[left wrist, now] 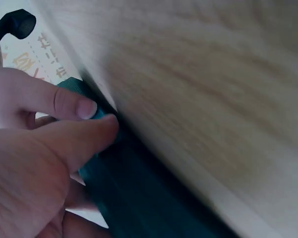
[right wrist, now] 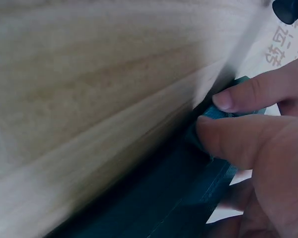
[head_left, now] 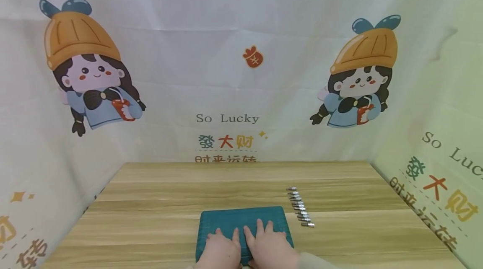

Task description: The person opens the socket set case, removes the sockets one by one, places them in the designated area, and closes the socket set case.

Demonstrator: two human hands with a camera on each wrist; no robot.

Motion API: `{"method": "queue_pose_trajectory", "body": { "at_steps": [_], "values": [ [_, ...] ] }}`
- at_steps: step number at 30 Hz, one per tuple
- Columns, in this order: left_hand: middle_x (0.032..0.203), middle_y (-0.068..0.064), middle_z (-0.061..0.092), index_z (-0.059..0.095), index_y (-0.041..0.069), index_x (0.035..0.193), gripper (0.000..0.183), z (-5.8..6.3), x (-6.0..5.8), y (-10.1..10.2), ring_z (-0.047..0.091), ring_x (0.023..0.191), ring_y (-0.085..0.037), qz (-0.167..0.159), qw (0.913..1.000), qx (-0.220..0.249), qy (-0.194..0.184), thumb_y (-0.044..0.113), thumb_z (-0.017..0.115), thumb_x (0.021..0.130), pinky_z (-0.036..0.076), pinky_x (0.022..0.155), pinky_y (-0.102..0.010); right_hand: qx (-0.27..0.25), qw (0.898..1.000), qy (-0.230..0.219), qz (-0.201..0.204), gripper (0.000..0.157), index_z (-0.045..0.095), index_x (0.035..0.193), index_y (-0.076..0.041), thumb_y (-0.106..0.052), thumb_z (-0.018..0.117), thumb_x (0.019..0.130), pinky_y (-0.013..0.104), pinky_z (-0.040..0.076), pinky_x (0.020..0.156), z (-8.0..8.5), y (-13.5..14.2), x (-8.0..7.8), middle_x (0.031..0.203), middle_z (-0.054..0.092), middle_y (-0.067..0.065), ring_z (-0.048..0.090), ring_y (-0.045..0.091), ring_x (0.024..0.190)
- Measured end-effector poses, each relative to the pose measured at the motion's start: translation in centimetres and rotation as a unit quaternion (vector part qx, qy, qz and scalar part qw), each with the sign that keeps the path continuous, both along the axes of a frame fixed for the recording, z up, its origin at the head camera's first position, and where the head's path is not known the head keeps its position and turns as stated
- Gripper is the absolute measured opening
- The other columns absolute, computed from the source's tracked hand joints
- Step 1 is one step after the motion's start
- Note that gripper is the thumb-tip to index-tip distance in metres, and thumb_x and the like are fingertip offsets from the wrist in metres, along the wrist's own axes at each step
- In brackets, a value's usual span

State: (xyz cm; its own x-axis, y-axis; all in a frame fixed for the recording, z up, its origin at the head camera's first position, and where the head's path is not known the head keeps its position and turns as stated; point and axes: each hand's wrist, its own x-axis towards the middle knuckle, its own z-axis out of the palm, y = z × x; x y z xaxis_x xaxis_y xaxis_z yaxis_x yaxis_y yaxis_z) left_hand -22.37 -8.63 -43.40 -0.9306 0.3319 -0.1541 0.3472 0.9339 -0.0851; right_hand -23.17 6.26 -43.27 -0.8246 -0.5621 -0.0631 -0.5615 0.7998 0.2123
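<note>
A flat teal plastic case (head_left: 241, 216) lies lidded on the wooden table, near the person. On its left half rests the left hand (head_left: 222, 252), fingers over the top and thumb bent down at the front edge. The right hand (head_left: 271, 250) spreads its fingers across the right half, its thumb also at the front. Both wrist views show the two thumbs close together on a small latch (right wrist: 216, 113) in the middle of the front side. The case's inside is hidden.
Several small silvery socket bits (head_left: 299, 208) lie in a slanting row just right of the case. The wooden table (head_left: 151, 202) runs back to a printed cloth (head_left: 226, 84), which also hangs along both sides.
</note>
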Motion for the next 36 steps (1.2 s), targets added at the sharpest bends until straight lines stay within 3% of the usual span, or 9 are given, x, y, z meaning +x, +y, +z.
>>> {"method": "queue_pose_trajectory", "body": {
  "at_steps": [3,5,9,11,19,36],
  "values": [
    [0.101,-0.031,0.066,0.061,0.009,0.131,0.060,-0.2,0.0,0.4,0.064,0.090,-0.050,-0.002,0.9989,-0.027,0.037,0.043,0.072,0.083,0.056,0.066,-0.049,0.006,1.000,0.015,0.005,0.062,0.054,0.138,-0.025,-0.055,0.064,0.086,0.049,0.054,0.051,0.1,-0.4,-0.2,0.126,0.060,0.015,0.062,0.040,0.103],
    [0.098,-0.030,0.067,0.062,0.010,0.130,0.053,-0.3,-0.2,0.4,0.067,0.084,-0.046,-0.017,0.9944,-0.061,0.085,0.040,0.068,0.087,0.056,0.060,-0.045,0.002,1.000,0.024,0.007,0.061,0.054,0.139,-0.024,-0.052,0.065,0.086,0.049,0.054,0.052,0.1,-0.5,-0.5,0.126,0.060,0.017,0.062,0.041,0.103],
    [0.093,-0.025,0.070,0.062,0.015,0.130,0.043,-0.3,-0.8,0.2,0.069,0.073,-0.039,-0.046,0.9734,-0.137,0.178,0.036,0.061,0.093,0.056,0.052,-0.038,-0.006,0.999,0.045,0.008,0.062,0.053,0.140,-0.022,-0.049,0.067,0.086,0.049,0.055,0.055,0.3,-0.6,-1.6,0.127,0.059,0.020,0.061,0.042,0.105],
    [0.091,-0.022,0.071,0.061,0.017,0.132,0.043,-0.2,-1.3,0.2,0.070,0.070,-0.036,-0.051,0.9655,-0.162,0.197,0.037,0.059,0.094,0.055,0.051,-0.035,-0.009,0.998,0.053,0.009,0.063,0.053,0.140,-0.022,-0.049,0.068,0.085,0.049,0.055,0.055,0.3,-0.7,-2.3,0.126,0.059,0.021,0.062,0.042,0.104],
    [0.100,-0.028,0.068,0.056,0.014,0.137,0.056,0.6,-3.9,0.7,0.068,0.093,-0.039,-0.003,0.9848,-0.111,0.133,0.042,0.064,0.089,0.057,0.065,-0.044,-0.021,0.998,0.062,0.006,0.064,0.054,0.139,-0.019,-0.043,0.072,0.083,0.052,0.054,0.054,0.8,-1.1,-4.3,0.123,0.061,0.023,0.063,0.044,0.101],
    [0.107,-0.033,0.064,0.053,0.015,0.140,0.039,-0.2,-4.6,0.7,0.065,0.092,-0.047,0.013,0.9845,-0.108,0.138,0.019,0.048,0.101,0.056,0.067,-0.046,-0.013,0.998,0.054,-0.011,0.059,0.053,0.140,-0.015,-0.036,0.069,0.088,0.056,0.053,0.059,0.0,-1.6,-5.2,0.127,0.058,0.024,0.061,0.046,0.105]
  ]
}}
